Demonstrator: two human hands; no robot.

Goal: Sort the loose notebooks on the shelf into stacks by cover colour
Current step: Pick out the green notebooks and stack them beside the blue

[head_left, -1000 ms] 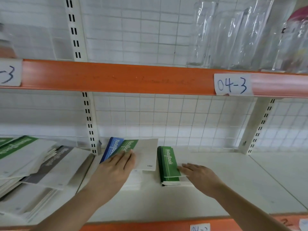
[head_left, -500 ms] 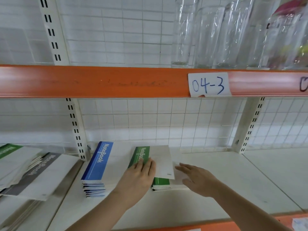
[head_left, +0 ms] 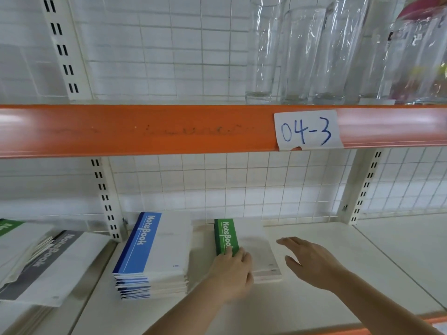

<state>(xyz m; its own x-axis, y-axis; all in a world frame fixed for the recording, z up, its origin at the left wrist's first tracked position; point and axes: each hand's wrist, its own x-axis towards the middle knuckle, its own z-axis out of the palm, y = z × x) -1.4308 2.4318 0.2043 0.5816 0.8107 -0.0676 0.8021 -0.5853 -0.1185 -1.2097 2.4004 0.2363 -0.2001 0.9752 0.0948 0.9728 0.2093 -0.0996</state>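
While the left hand is pressed flat, fingers extended, on the green notebook stack, the right hand is held open and empty just beside its far edge. If pushed unevenly, the thin, slick covers could be fanned askew. Further to the left, the squared blue stack is seen, then loose grey and green notebooks on the smooth white shelf.

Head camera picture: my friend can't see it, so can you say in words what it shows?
A person's left hand presses on a green notebook stack on a white shelf, while the right hand hovers open beside it. A blue notebook stack sits to the left, with glass vases on the shelf above.
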